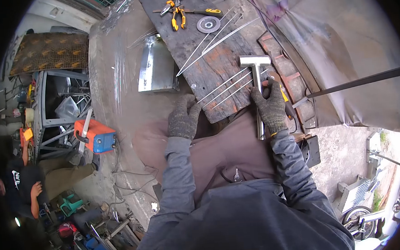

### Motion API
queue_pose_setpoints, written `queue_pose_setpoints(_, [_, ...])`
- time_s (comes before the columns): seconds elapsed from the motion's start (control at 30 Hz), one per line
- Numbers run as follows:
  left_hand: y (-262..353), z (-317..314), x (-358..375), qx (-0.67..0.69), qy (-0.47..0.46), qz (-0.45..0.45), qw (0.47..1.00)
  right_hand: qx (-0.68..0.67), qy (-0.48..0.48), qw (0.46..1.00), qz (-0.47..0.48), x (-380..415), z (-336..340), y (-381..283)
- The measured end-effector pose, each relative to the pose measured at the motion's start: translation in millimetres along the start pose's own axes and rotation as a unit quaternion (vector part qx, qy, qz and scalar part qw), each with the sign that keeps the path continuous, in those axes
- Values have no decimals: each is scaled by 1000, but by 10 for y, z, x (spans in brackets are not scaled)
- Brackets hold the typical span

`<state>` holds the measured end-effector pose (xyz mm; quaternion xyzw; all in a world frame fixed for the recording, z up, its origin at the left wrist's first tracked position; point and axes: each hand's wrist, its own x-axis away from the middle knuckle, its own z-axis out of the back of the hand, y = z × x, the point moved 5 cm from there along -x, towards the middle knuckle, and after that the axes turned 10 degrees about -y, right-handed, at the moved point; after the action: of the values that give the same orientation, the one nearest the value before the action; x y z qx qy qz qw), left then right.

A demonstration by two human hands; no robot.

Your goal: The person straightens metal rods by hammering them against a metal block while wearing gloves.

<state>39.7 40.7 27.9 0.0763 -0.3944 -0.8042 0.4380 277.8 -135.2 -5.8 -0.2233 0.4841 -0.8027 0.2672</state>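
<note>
Wooden plank (219, 62), metal T-piece (257, 73) in right hand (271, 106)

White "NIKE" lettering (16, 179) on dark shirt (30, 175), far left; other markings too small to read.

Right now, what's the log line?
left hand: gloved, nothing visibly held | right hand: gloved, holding T-shaped metal tool | wooden plank: three thin rods between hands
</note>
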Motion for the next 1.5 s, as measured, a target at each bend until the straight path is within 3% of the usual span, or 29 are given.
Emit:
queue_pose_setpoints(0.2, [-109,369,-187,-36,-30,12,999,14,-6,1000,-12,-10,-1,11])
queue_pose_setpoints(0.27, [-90,512,-424,-38,40,-63,997,16,-6,1000,-19,-3,32,15])
queue_pose_setpoints(0.37, [346,520,-804,-72,9,-72,995,37,-27,998,-38,-9,36,25])
queue_pose_setpoints(0.43, [534,363,-1121,-137,30,-156,978,21,-37,998,-47,-25,9,78])
queue_pose_setpoints(0.57, [645,10,-1794,-250,44,-205,945,34,-41,998,-38,-16,28,66])
queue_pose_setpoints(0.63, [727,-57,-1920,-334,-28,-52,941,29,-46,997,-52,-26,41,25])
queue_pose_setpoints(0.67, [821,-30,-1952,-336,-29,-55,940,31,-43,998,-44,-32,32,44])
queue_pose_setpoints(0.73, [834,-79,-2061,-384,-122,-4,915,36,-33,998,-30,5,57,-23])
queue_pose_setpoints(0.97, [836,-153,-2213,-420,-159,49,892,-13,-28,999,-9,36,90,-151])
queue_pose_setpoints(1.07, [761,-182,-2240,-437,-126,43,890,0,-25,1000,-6,35,97,-153])
queue_pose_setpoints(1.17, [789,-98,-2148,-395,-146,18,907,-21,-41,999,-18,42,125,-206])
queue_pose_setpoints(1.23, [760,40,-2153,-362,-168,-112,910,-6,-23,1000,2,24,74,-98])
queue_pose_setpoints(1.27, [713,139,-2171,-362,-167,-106,911,8,0,1000,23,20,65,-53])
queue_pose_setpoints(1.33, [558,296,-2141,-188,-287,-10,939,6,-18,1000,-1,10,54,-41])
queue_pose_setpoints(1.37, [503,412,-2089,-188,-283,-5,941,7,-28,999,-26,-8,48,-18])
queue_pose_setpoints(1.43, [436,608,-1926,25,-248,-3,969,13,-24,999,-19,-23,6,55])
queue_pose_setpoints(1.5, [353,755,-1689,74,-190,-17,979,3,-18,1000,-15,-13,20,20])
